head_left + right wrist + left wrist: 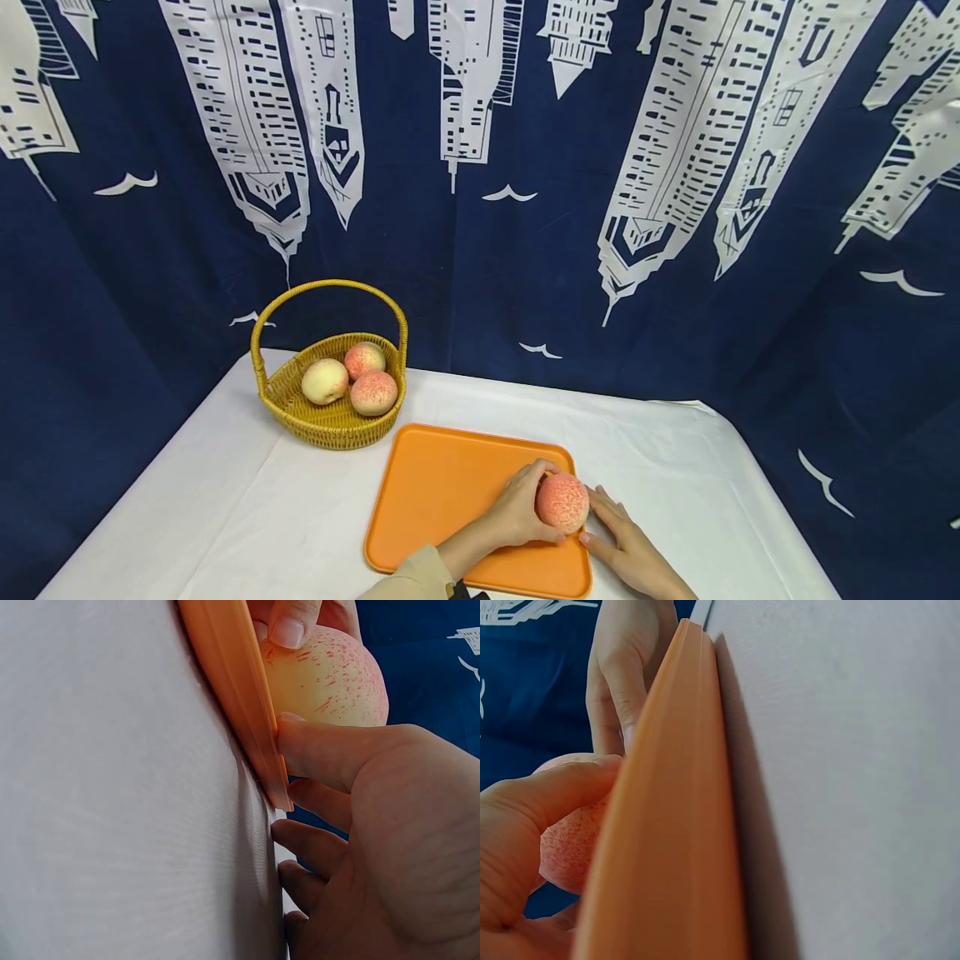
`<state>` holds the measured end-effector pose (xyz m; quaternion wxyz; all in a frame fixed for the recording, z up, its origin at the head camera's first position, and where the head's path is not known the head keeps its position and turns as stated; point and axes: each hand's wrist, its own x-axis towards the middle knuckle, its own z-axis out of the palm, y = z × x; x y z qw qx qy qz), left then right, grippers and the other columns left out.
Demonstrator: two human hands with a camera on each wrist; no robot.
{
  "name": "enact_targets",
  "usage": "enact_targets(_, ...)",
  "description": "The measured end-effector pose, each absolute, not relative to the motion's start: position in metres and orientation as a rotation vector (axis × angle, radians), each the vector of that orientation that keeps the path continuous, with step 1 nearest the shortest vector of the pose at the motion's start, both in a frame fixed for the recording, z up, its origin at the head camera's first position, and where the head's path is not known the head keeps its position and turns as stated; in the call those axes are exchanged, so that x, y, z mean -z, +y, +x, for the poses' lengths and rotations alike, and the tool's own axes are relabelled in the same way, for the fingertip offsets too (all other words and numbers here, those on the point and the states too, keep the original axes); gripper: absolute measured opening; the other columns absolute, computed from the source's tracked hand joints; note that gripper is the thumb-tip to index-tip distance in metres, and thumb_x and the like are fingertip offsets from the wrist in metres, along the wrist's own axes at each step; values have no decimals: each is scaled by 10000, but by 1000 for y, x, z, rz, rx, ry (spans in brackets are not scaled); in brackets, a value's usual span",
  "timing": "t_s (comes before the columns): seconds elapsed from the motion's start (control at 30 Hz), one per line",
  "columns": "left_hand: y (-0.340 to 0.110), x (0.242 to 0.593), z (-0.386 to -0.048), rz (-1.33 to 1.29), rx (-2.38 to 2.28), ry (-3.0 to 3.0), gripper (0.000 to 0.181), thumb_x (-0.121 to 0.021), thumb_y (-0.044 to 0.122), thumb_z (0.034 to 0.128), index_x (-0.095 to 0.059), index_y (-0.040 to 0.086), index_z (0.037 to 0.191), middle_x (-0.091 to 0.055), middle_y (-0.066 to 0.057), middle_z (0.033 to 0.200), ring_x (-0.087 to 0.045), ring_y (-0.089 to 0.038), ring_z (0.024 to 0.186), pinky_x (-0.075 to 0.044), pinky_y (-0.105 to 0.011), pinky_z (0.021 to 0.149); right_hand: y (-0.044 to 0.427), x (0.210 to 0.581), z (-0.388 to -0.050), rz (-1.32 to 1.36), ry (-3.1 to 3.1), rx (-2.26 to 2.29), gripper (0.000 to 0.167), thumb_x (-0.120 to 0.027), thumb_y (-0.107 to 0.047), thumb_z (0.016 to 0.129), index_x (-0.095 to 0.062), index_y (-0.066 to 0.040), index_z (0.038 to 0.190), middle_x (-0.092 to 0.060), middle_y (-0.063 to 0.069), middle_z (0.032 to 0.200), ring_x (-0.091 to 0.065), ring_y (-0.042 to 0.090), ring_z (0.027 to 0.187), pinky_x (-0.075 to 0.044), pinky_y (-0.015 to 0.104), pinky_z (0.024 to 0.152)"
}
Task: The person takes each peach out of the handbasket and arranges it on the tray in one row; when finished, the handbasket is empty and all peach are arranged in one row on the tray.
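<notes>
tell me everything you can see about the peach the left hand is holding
The peach is round and matte-looking, densely speckled pinkish red on one side and pale yellow with sparse red flecks on another. It is over the right end of the orange tray; whether it rests there is unclear. The left hand grips it, thumb and fingers curled round it. The right hand is close on its other side, contact uncertain.

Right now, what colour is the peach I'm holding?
The peach is pale yellow with pinkish-red speckles, clearest in the right wrist view.
</notes>
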<state>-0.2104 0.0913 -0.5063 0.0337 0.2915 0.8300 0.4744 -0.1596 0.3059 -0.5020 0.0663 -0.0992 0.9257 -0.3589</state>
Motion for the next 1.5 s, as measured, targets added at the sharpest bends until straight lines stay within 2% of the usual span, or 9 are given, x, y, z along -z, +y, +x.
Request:
enact_targets(0.2, 92, 506, -209, 868, -1440, 2558, 824, -941, 226, 602, -464, 231, 1274, -533, 42, 1181, -507, -108, 1085, -442, -338, 943, 306, 503, -160, -303, 2774, 1094, 640, -621, -357, 936, -406, -116, 1489, -330, 136, 1574, -125, 410, 1484, -38, 673, 1141)
enact_targets(0.4, 84, 495, -206, 869, -1420, 2586, 896, -921, 332, 624, -452, 174, 1371, -505, -25, 1310, -516, -179, 1141, -462, -352, 953, 306, 505, -158, -324, 2792, 1101, 630, -625, -357, 933, -422, -118, 1480, -347, 131, 1565, -148, 411, 1477, -57, 677, 1134)
enact_targets(0.53, 65, 479, -207, 905, -1457, 2616, 836, -873, 374, 688, -473, 141, 1385, -518, -70, 1331, -535, -227, 1150, -465, -349, 958, 306, 505, -159, -278, 2772, 1112, 658, -628, -375, 928, -401, -130, 1495, -323, 104, 1580, -128, 363, 1494, 47, 287, 1212)
enact_targets(0.6, 52, 469, -210, 923, -1519, 2630, 796, -862, 351, 705, -490, 120, 1370, -536, -92, 1306, -539, -250, 1143, -473, -345, 957, 307, 504, -159, -265, 2775, 1119, 667, -636, -379, 921, -401, -138, 1496, -324, 86, 1581, -125, 343, 1498, 86, 71, 1104)
enact_targets(0.67, 37, 459, -214, 925, -1602, 2647, 745, -852, 292, 716, -508, 109, 1350, -548, -91, 1278, -542, -260, 1143, -484, -342, 959, 307, 503, -159, -285, 2800, 1125, 662, -644, -375, 915, -418, -125, 1486, -346, 92, 1569, -144, 358, 1491, 80, -35, 995)
enact_targets(0.9, -28, 429, -235, 794, -1853, 2833, 651, -846, 172, 715, -559, 72, 1290, -583, -103, 1201, -557, -280, 1110, -512, -458, 920, 307, 501, -159, -280, 2795, 1136, 661, -638, -376, 920, -412, -125, 1489, -337, 115, 1571, -139, 374, 1487, 71, -43, 983)
enact_targets(1.0, -60, 420, -253, 582, -1850, 2990, 650, -837, 201, 727, -554, 61, 1295, -583, -139, 1217, -543, -307, 1130, -459, -499, 949, 308, 501, -159, -250, 2777, 1131, 669, -640, -380, 918, -400, -144, 1497, -326, 77, 1582, -121, 334, 1497, 80, -38, 986)
enact_targets(1.27, -147, 417, -293, -138, -1669, 3120, 727, -782, 273, 779, -456, 45, 1387, -460, -244, 1353, -433, -422, 1248, -353, -572, 1005, 306, 503, -157, -305, 2786, 1167, 622, -648, -356, 914, -452, -146, 1466, -358, 99, 1564, -125, 389, 1477, 38, -61, 966)
enact_targets(1.5, -194, 431, -310, -404, -1510, 3103, 741, -714, 326, 834, -396, 14, 1426, -419, -320, 1351, -411, -488, 1234, -344, -615, 985, 306, 504, -158, -314, 2772, 1175, 629, -638, -370, 921, -441, -141, 1472, -350, 101, 1568, -124, 371, 1486, 33, -69, 957)
